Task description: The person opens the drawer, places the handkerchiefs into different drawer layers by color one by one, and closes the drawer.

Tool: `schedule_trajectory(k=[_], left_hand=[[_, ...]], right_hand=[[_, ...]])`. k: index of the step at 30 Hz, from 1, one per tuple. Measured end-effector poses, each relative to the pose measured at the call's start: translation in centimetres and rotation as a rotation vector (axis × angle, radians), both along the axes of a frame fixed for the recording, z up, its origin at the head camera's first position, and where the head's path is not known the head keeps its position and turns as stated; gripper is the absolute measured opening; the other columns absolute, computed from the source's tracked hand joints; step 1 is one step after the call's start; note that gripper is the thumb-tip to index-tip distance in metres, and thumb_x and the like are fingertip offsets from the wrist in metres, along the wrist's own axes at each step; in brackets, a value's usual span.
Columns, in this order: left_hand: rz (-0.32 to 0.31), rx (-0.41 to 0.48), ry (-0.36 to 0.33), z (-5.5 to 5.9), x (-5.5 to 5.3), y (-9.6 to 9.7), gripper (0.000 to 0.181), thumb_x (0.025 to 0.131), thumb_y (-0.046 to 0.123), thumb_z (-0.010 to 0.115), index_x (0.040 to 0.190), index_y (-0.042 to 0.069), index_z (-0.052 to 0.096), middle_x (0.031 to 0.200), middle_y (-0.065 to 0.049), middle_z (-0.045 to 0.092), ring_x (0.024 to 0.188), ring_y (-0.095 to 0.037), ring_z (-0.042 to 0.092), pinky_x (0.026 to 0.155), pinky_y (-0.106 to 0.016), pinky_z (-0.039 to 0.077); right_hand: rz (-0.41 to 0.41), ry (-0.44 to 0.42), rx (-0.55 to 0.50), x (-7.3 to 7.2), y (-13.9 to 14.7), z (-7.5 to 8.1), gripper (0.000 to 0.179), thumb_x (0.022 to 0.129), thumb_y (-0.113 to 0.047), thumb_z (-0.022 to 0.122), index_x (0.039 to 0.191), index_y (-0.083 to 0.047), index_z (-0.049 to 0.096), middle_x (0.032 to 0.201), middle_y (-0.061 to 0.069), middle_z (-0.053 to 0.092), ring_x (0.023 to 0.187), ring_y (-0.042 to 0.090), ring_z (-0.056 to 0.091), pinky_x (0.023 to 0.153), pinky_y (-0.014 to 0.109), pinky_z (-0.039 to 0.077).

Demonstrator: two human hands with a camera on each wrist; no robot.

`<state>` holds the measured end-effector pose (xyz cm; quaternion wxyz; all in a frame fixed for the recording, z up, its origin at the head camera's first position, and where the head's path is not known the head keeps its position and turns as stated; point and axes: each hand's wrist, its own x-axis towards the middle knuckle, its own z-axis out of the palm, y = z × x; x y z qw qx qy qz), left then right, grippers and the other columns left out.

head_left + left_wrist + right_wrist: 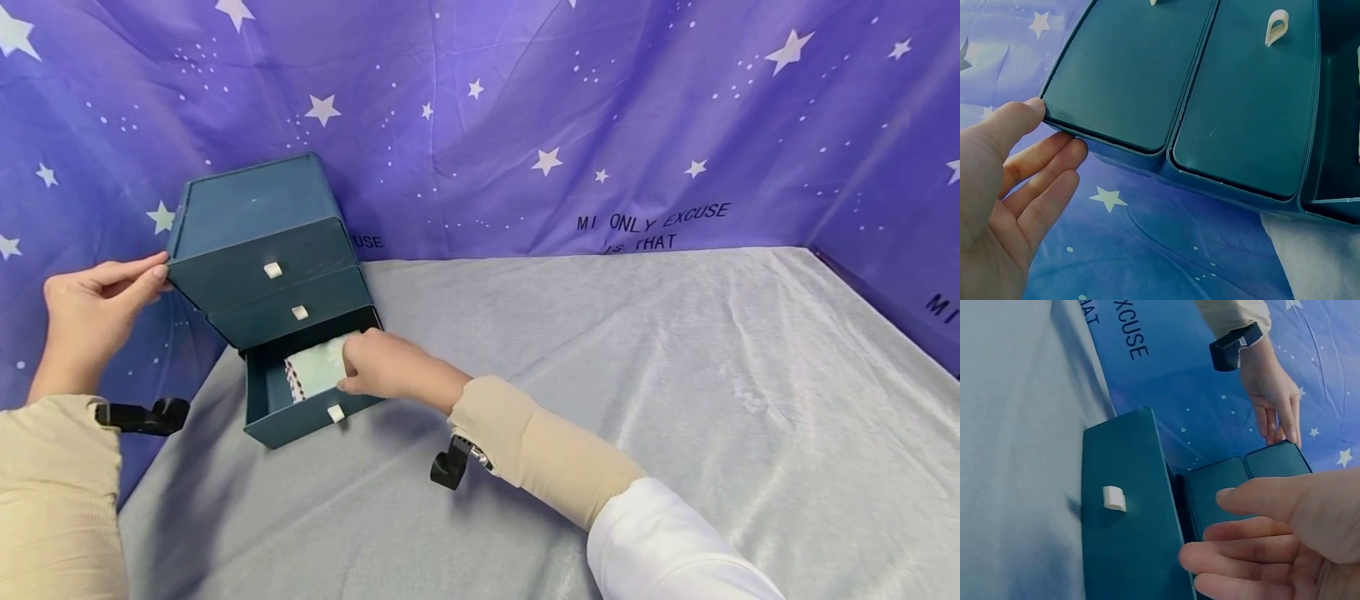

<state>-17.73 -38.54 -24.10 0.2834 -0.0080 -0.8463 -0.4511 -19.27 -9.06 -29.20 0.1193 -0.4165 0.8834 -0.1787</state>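
Note:
A dark teal drawer box [255, 208] with three drawers and white pull tabs stands at the left, its bottom drawer [300, 425] pulled out. Inside that drawer lies a pale green folded cloth [317, 367] with a dark-patterned edge. My left hand [93, 312] pinches the upper left front corner of the box, thumb at the front edge and fingers along the side. Over the right part of the bottom drawer is my right hand [386, 365], overlapping the cloth's right end. In the right wrist view its thumb and fingers [1241, 556] are apart, with nothing visible between them.
Grey fabric [675, 400] covers the table, stretching away to the right of the box. A purple curtain [487, 125] with white stars hangs close behind the box and along the left side. Black camera mounts [450, 467] sit on both wrists.

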Motion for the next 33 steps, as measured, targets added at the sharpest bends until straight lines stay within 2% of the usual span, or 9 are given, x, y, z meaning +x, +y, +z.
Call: schedule_trajectory(k=[4, 8, 13, 17, 20, 27, 33], left_hand=[[0.003, -0.004, -0.004, 0.1, 0.0, 0.0, 0.03, 0.085, 0.009, 0.064, 0.114, 0.001, 0.064, 0.085, 0.019, 0.062, 0.071, 0.006, 0.061, 0.067, -0.005, 0.043], [-0.008, 0.004, 0.005, 0.2, 0.1, 0.0, 0.03, 0.084, 0.007, 0.065, 0.113, 0.0, 0.064, 0.085, 0.018, 0.063, 0.071, 0.005, 0.062, 0.067, -0.006, 0.044], [-0.034, 0.032, 0.01, 0.4, 0.1, 0.2, 0.029, 0.084, 0.005, 0.065, 0.112, 0.0, 0.065, 0.085, 0.016, 0.065, 0.071, 0.003, 0.063, 0.067, -0.007, 0.044], [-0.061, 0.074, 0.027, 0.6, 0.4, 0.4, 0.027, 0.083, 0.001, 0.065, 0.11, -0.003, 0.065, 0.084, 0.013, 0.067, 0.07, 0.001, 0.064, 0.067, -0.008, 0.045], [-0.06, 0.083, 0.021, 0.7, 0.6, 0.5, 0.027, 0.083, 0.002, 0.066, 0.11, -0.002, 0.065, 0.084, 0.013, 0.067, 0.07, 0.001, 0.064, 0.067, -0.008, 0.045], [-0.014, 0.026, 0.025, 0.3, 0.3, 0.0, 0.029, 0.083, 0.005, 0.066, 0.112, 0.0, 0.065, 0.086, 0.016, 0.065, 0.071, 0.003, 0.063, 0.068, -0.006, 0.044], [-0.039, 0.056, 0.027, 0.3, 0.4, 0.3, 0.028, 0.083, 0.004, 0.065, 0.111, -0.001, 0.065, 0.085, 0.014, 0.066, 0.071, 0.002, 0.063, 0.068, -0.007, 0.045]], right_hand=[[0.016, -0.024, 0.049, 0.3, -0.2, -0.7, 0.035, 0.088, -0.028, 0.063, 0.058, -0.014, 0.052, 0.051, -0.008, 0.039, 0.047, 0.006, 0.032, 0.047, 0.019, 0.032], [0.018, -0.054, 0.091, 0.5, -0.7, -1.5, 0.044, 0.088, -0.027, 0.063, 0.052, -0.016, 0.041, 0.048, -0.007, 0.03, 0.045, 0.006, 0.025, 0.045, 0.02, 0.027], [0.033, -0.084, 0.108, 0.6, -1.1, -2.4, 0.051, 0.088, -0.024, 0.063, 0.046, -0.015, 0.036, 0.043, -0.005, 0.024, 0.04, 0.007, 0.02, 0.042, 0.019, 0.024], [0.033, -0.106, 0.11, 0.6, -1.5, -3.1, 0.052, 0.088, -0.024, 0.063, 0.044, -0.014, 0.036, 0.04, -0.005, 0.026, 0.037, 0.007, 0.022, 0.04, 0.019, 0.024], [0.022, -0.104, 0.111, 0.7, -1.9, -3.7, 0.05, 0.087, -0.026, 0.064, 0.045, -0.015, 0.04, 0.04, -0.005, 0.032, 0.037, 0.006, 0.027, 0.04, 0.019, 0.027], [0.018, -0.074, 0.111, 1.0, -2.8, -4.6, 0.047, 0.086, -0.03, 0.065, 0.047, -0.015, 0.045, 0.041, -0.006, 0.035, 0.039, 0.006, 0.031, 0.042, 0.019, 0.029], [-0.015, -0.077, 0.08, 1.2, -3.2, -5.0, 0.042, 0.086, -0.032, 0.065, 0.051, -0.015, 0.05, 0.045, -0.007, 0.037, 0.043, 0.007, 0.034, 0.044, 0.02, 0.033]])
